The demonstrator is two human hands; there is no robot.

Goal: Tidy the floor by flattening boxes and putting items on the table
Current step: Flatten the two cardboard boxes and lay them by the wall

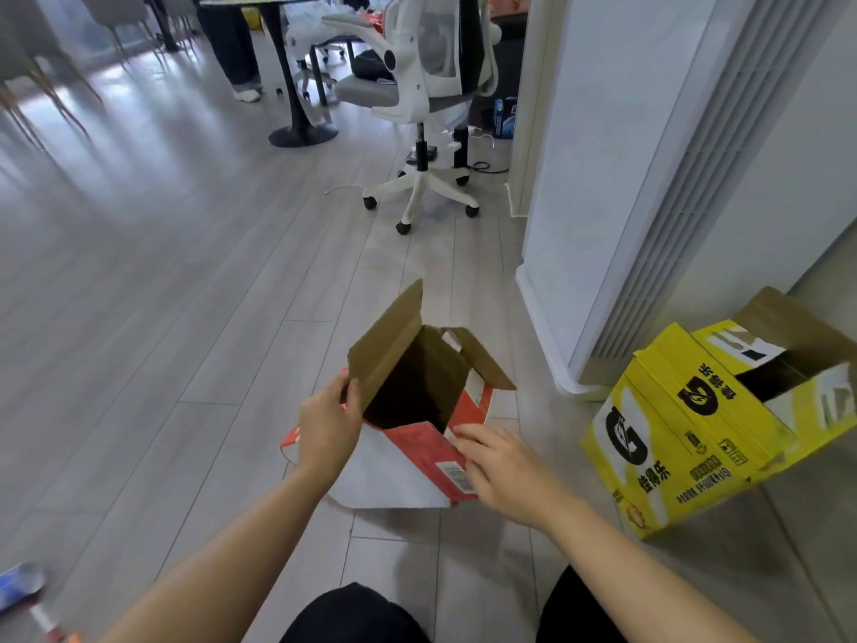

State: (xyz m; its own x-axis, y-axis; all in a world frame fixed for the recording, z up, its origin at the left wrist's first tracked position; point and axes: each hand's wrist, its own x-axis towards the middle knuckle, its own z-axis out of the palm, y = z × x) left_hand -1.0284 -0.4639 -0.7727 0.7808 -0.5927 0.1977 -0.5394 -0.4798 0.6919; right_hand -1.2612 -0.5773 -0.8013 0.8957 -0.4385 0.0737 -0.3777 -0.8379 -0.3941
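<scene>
At the bottom edge two dark-clothed knees [357, 614] of the person show, and both bare forearms reach forward over the grey plank floor [139, 341]. Low at the left edge lies a blurred blue and white thing [21, 584]; what it is cannot be told.

The red and white cardboard box [417, 461] stands on the floor straight ahead, its top open and its brown flaps raised. The left hand [330, 426] grips the left flap at its lower edge, with the fingers closed around the cardboard. The right hand [503, 471] lies flat on the near right side of the box, fingers spread and not closed on anything.

To the right, well apart from it, a yellow carton with black logos [686, 438] rests tilted on the floor, its top open. Just behind the carton stands a tall white air conditioner unit [617, 178].

Farther away is a white office chair [426, 109] on castors, then a round table with a black pedestal [287, 71], and the legs of another person [232, 48] beside it.
</scene>
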